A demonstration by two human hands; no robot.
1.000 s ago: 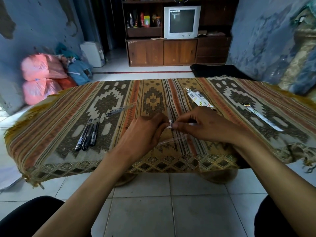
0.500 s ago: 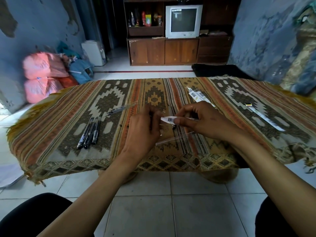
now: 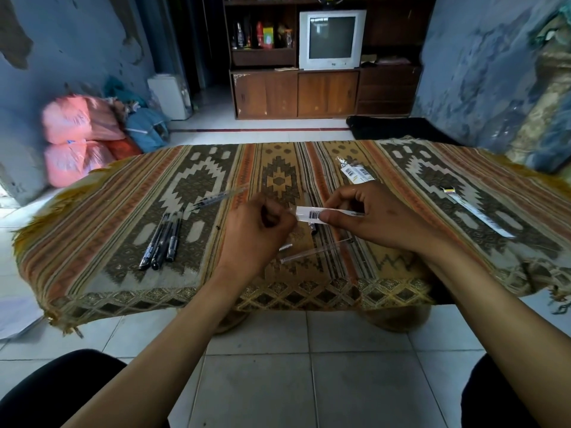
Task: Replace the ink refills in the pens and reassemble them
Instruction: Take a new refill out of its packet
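Refill unpacking: I pinch the refill packet [image 3: 321,213] in my right hand [image 3: 370,220] above the table [image 3: 92,242], left hand [image 3: 256,233] gripping its left end — next, I judge, draw the refill free. Clear barrel [image 3: 312,253] lies beneath; pens [image 3: 163,239] left.

I'm pinching a glossy plastic refill sleeve [image 3: 318,213] with a paper barcode label. A clear, smooth plastic barrel [image 3: 312,254] is lying on the coarse woven cloth [image 3: 117,248], beside shiny black plastic pens [image 3: 160,242].
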